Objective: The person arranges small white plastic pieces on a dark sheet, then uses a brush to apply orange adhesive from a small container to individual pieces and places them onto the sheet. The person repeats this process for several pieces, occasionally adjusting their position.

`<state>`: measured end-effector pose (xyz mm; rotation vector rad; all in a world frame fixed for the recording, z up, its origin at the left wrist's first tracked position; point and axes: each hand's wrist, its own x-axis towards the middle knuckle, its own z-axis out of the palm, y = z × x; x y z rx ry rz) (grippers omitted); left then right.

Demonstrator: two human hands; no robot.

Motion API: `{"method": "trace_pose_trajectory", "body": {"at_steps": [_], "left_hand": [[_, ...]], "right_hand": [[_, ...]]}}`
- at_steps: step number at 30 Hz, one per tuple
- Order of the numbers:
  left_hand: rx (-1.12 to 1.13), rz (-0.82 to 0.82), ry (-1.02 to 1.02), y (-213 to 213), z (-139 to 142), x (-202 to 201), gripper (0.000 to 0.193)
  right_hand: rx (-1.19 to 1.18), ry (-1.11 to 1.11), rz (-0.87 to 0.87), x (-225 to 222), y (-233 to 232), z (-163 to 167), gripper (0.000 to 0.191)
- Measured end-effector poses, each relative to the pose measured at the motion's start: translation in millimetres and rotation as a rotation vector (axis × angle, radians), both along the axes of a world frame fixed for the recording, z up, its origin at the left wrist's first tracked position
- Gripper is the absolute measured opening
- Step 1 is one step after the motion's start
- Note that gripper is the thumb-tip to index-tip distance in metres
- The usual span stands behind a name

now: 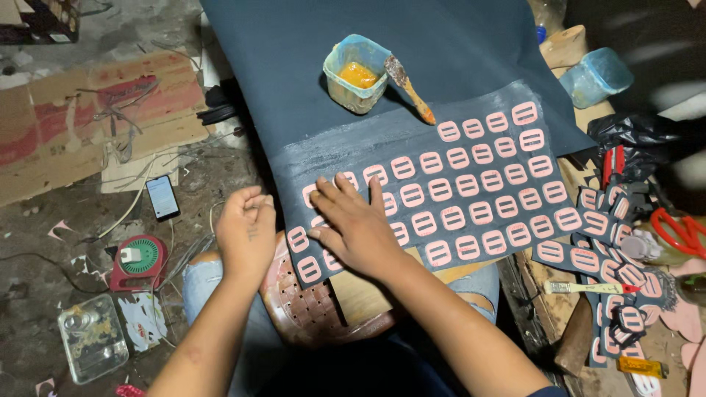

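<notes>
Pressing pink pieces, dark sheet, right hand flat

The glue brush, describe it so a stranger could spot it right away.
Start at the big dark sheet across the lap. Near its top sits a clear tub of orange glue. The brush leans on its right rim, orange handle pointing down-right; the paler brush lies apart at the right.

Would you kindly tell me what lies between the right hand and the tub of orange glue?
In the head view, rows of pink buckle-shaped pieces on the dark sheet lie between the right hand and the glue tub.
</notes>
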<state>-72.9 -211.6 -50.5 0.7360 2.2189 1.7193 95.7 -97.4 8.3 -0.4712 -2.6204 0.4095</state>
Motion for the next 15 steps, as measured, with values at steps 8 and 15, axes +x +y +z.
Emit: {"method": "trace_pose_trajectory", "body": {"at_steps": [8,15], "left_hand": [[-0.055,-0.041,-0.233,-27.7,-39.4,3.7,0.033],[0.038,-0.110,-0.612,-27.3,-43.7,5.6,0.035]], "right_hand": [[0.054,0.098,-0.658,54.6,155.8,3.8,0.033],[-0.180,-0.245,-0.730,60.7,201.8,8.0,0.040]]}}
